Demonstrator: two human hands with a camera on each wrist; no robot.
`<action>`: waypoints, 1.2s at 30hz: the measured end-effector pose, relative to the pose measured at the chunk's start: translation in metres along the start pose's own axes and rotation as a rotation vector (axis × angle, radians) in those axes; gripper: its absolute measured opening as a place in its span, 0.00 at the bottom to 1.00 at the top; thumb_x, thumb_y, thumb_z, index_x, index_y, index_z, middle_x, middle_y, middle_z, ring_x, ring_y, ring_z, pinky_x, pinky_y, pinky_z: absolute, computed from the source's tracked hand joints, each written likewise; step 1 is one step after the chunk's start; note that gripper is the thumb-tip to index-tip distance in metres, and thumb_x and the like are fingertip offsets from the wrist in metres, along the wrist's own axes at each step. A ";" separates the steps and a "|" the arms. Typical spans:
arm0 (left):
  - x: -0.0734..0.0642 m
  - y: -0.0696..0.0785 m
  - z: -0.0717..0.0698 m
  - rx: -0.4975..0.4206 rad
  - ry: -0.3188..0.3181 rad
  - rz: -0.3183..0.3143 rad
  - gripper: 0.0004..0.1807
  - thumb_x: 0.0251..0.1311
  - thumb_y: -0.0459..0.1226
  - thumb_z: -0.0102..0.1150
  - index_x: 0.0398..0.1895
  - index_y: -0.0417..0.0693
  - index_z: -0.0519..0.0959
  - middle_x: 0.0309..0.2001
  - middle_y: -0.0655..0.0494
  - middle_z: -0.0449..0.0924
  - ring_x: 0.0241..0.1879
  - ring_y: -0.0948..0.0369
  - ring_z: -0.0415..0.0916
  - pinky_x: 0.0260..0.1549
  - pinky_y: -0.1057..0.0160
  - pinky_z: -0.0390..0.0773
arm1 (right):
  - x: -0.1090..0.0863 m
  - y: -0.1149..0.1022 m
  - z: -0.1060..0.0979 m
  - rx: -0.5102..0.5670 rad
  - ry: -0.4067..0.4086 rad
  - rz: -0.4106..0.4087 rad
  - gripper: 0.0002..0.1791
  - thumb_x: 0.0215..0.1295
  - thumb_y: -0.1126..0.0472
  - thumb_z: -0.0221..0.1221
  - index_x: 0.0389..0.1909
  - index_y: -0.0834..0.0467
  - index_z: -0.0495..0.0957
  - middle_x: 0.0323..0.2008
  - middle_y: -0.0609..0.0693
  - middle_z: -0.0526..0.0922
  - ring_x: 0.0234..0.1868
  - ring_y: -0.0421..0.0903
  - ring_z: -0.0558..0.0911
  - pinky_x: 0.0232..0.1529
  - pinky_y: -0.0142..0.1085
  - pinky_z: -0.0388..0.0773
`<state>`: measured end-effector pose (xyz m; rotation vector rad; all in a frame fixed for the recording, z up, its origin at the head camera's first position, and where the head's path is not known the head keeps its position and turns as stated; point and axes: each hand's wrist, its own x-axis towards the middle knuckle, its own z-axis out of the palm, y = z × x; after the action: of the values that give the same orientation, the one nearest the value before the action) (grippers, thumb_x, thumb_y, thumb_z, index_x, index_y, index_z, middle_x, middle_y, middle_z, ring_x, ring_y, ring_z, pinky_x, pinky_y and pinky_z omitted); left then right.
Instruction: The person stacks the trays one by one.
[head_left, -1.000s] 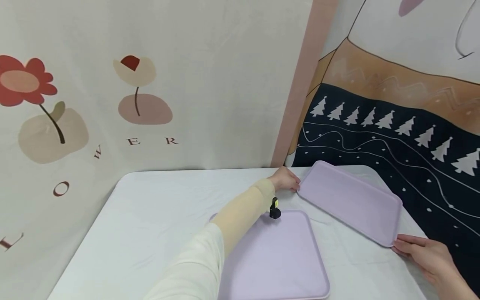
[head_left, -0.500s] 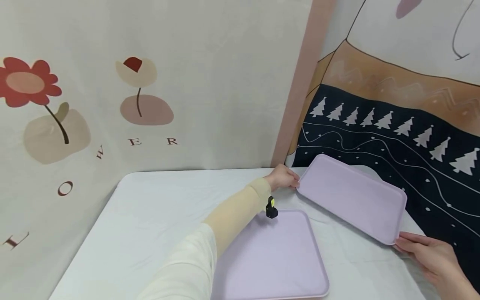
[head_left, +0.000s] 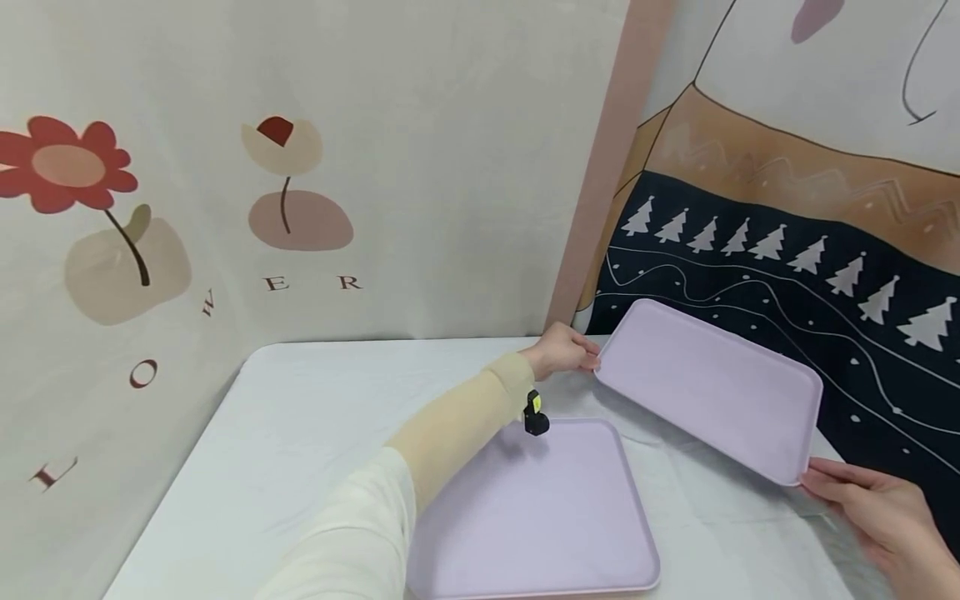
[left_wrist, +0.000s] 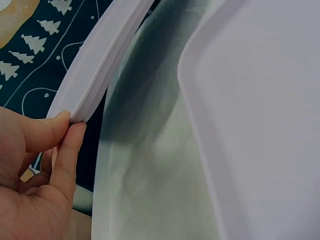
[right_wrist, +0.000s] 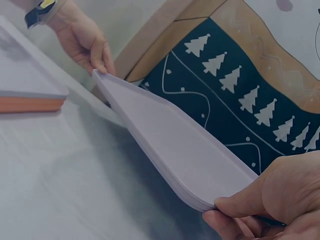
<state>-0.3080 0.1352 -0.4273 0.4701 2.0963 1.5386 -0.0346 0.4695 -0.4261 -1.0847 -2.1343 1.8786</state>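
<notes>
A lilac rectangular tray (head_left: 712,392) is held tilted above the right side of the table, its far long edge raised. My left hand (head_left: 561,350) pinches its left end between thumb and fingers; in the left wrist view the tray's edge (left_wrist: 97,70) shows layered lines. The right hand (head_left: 873,504) grips the near right corner, thumb on top and fingers underneath, as the right wrist view shows. A larger lilac tray (head_left: 540,517) lies flat on the table below my left forearm. Orange layered edges (right_wrist: 30,104) show beneath it in the right wrist view.
A white cloth covers the table (head_left: 322,417). Behind it hangs a pale curtain (head_left: 450,167) with printed flowers and letters, and at the right a dark cloth (head_left: 750,275) with white trees. A small black device (head_left: 535,415) sits at my left wrist.
The held tray has risen off the table and its right end has moved slightly right, with the right hand following. My left hand has shifted slightly left and up.
</notes>
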 end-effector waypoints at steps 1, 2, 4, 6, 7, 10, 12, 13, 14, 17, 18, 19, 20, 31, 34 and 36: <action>-0.001 0.001 -0.001 -0.011 0.002 -0.004 0.12 0.62 0.25 0.72 0.49 0.33 0.89 0.43 0.50 0.90 0.38 0.58 0.89 0.43 0.64 0.88 | -0.001 -0.001 0.000 -0.004 -0.001 -0.006 0.24 0.61 0.77 0.70 0.24 0.41 0.87 0.28 0.41 0.88 0.30 0.35 0.87 0.35 0.31 0.88; -0.002 0.002 -0.002 -0.023 -0.002 -0.003 0.13 0.62 0.25 0.72 0.49 0.33 0.89 0.43 0.49 0.90 0.38 0.58 0.88 0.43 0.64 0.88 | -0.002 -0.002 0.000 -0.005 -0.001 -0.019 0.23 0.62 0.77 0.70 0.24 0.42 0.87 0.29 0.40 0.87 0.30 0.35 0.87 0.35 0.31 0.88; -0.005 0.003 -0.004 -0.043 -0.004 -0.008 0.13 0.62 0.25 0.72 0.50 0.32 0.88 0.42 0.49 0.89 0.39 0.59 0.88 0.43 0.64 0.88 | -0.003 -0.004 0.000 0.000 -0.010 -0.047 0.23 0.62 0.78 0.69 0.24 0.43 0.87 0.29 0.39 0.87 0.30 0.35 0.87 0.35 0.32 0.88; -0.008 0.005 -0.008 -0.069 -0.006 -0.008 0.14 0.62 0.25 0.72 0.51 0.32 0.88 0.44 0.49 0.88 0.40 0.59 0.88 0.43 0.63 0.88 | -0.004 -0.006 0.001 -0.003 -0.018 -0.077 0.23 0.63 0.78 0.69 0.25 0.43 0.88 0.29 0.37 0.87 0.31 0.34 0.87 0.35 0.31 0.88; -0.010 0.005 -0.010 -0.079 -0.002 -0.010 0.14 0.62 0.25 0.72 0.51 0.32 0.88 0.44 0.49 0.88 0.40 0.58 0.88 0.44 0.63 0.88 | -0.005 -0.007 0.002 0.007 -0.032 -0.090 0.23 0.62 0.78 0.69 0.25 0.43 0.88 0.29 0.37 0.87 0.31 0.34 0.87 0.35 0.31 0.88; -0.019 0.006 -0.019 -0.131 0.008 -0.019 0.14 0.62 0.24 0.71 0.51 0.31 0.87 0.45 0.48 0.88 0.40 0.57 0.88 0.47 0.60 0.88 | -0.007 -0.009 0.005 0.031 -0.082 -0.127 0.23 0.61 0.79 0.70 0.26 0.43 0.89 0.29 0.37 0.88 0.32 0.35 0.88 0.35 0.31 0.88; -0.026 0.006 -0.024 -0.157 0.014 -0.030 0.15 0.62 0.24 0.71 0.52 0.31 0.87 0.47 0.48 0.88 0.40 0.58 0.88 0.47 0.60 0.88 | -0.009 -0.011 0.008 0.049 -0.113 -0.141 0.23 0.60 0.79 0.70 0.26 0.43 0.90 0.30 0.37 0.88 0.32 0.35 0.88 0.35 0.31 0.88; -0.030 0.007 -0.026 -0.171 0.018 -0.037 0.15 0.62 0.24 0.71 0.52 0.31 0.87 0.48 0.48 0.88 0.40 0.58 0.88 0.47 0.60 0.88 | -0.010 -0.012 0.009 0.051 -0.127 -0.149 0.23 0.60 0.79 0.70 0.27 0.43 0.90 0.30 0.38 0.88 0.33 0.35 0.88 0.36 0.30 0.88; -0.035 0.007 -0.029 -0.191 0.020 -0.041 0.16 0.62 0.23 0.70 0.53 0.30 0.87 0.49 0.47 0.88 0.41 0.58 0.87 0.47 0.61 0.88 | -0.011 -0.014 0.011 0.047 -0.134 -0.155 0.23 0.60 0.79 0.70 0.27 0.43 0.90 0.30 0.37 0.88 0.33 0.35 0.88 0.36 0.30 0.88; -0.048 0.008 -0.035 -0.207 0.019 -0.046 0.17 0.62 0.23 0.69 0.55 0.31 0.86 0.52 0.47 0.87 0.42 0.58 0.87 0.46 0.62 0.88 | -0.015 -0.017 0.015 0.030 -0.147 -0.176 0.23 0.62 0.79 0.69 0.28 0.43 0.90 0.31 0.37 0.88 0.33 0.34 0.88 0.36 0.30 0.88; -0.053 0.009 -0.037 -0.214 0.021 -0.048 0.17 0.62 0.22 0.69 0.55 0.31 0.86 0.52 0.46 0.87 0.42 0.58 0.87 0.47 0.62 0.88 | -0.016 -0.018 0.016 0.022 -0.151 -0.183 0.23 0.62 0.79 0.69 0.28 0.43 0.90 0.31 0.37 0.88 0.33 0.34 0.88 0.36 0.30 0.88; -0.057 0.009 -0.039 -0.223 0.024 -0.051 0.17 0.62 0.22 0.69 0.55 0.30 0.86 0.51 0.46 0.88 0.42 0.58 0.87 0.47 0.61 0.88 | -0.018 -0.018 0.018 0.022 -0.157 -0.190 0.23 0.63 0.79 0.69 0.29 0.43 0.90 0.31 0.38 0.89 0.33 0.35 0.88 0.36 0.30 0.87; -0.061 0.009 -0.042 -0.226 0.028 -0.054 0.17 0.62 0.22 0.69 0.55 0.30 0.86 0.50 0.45 0.88 0.42 0.57 0.87 0.47 0.61 0.88 | -0.019 -0.018 0.019 0.011 -0.162 -0.199 0.23 0.63 0.79 0.69 0.29 0.43 0.90 0.31 0.38 0.89 0.33 0.34 0.87 0.36 0.29 0.87; -0.113 0.001 -0.069 -0.268 0.081 -0.078 0.19 0.61 0.21 0.69 0.57 0.28 0.84 0.46 0.43 0.89 0.42 0.55 0.88 0.52 0.57 0.87 | -0.033 -0.021 0.043 -0.015 -0.240 -0.286 0.19 0.61 0.78 0.70 0.33 0.47 0.91 0.32 0.40 0.90 0.34 0.36 0.88 0.35 0.31 0.88; -0.126 -0.003 -0.075 -0.292 0.090 -0.070 0.21 0.60 0.20 0.68 0.58 0.26 0.82 0.46 0.40 0.88 0.42 0.56 0.87 0.49 0.59 0.88 | -0.036 -0.023 0.049 -0.020 -0.262 -0.295 0.18 0.61 0.78 0.71 0.34 0.49 0.91 0.32 0.41 0.90 0.34 0.37 0.88 0.36 0.31 0.88; -0.135 -0.005 -0.080 -0.285 0.086 -0.072 0.23 0.60 0.19 0.67 0.60 0.26 0.81 0.46 0.40 0.88 0.41 0.56 0.86 0.48 0.59 0.88 | -0.038 -0.024 0.053 -0.013 -0.280 -0.305 0.17 0.60 0.78 0.71 0.35 0.50 0.92 0.32 0.43 0.91 0.34 0.38 0.88 0.35 0.31 0.88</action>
<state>-0.2431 -0.0021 -0.3874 0.2273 1.8899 1.8063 -0.0443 0.4049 -0.4028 -0.4801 -2.2964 1.9618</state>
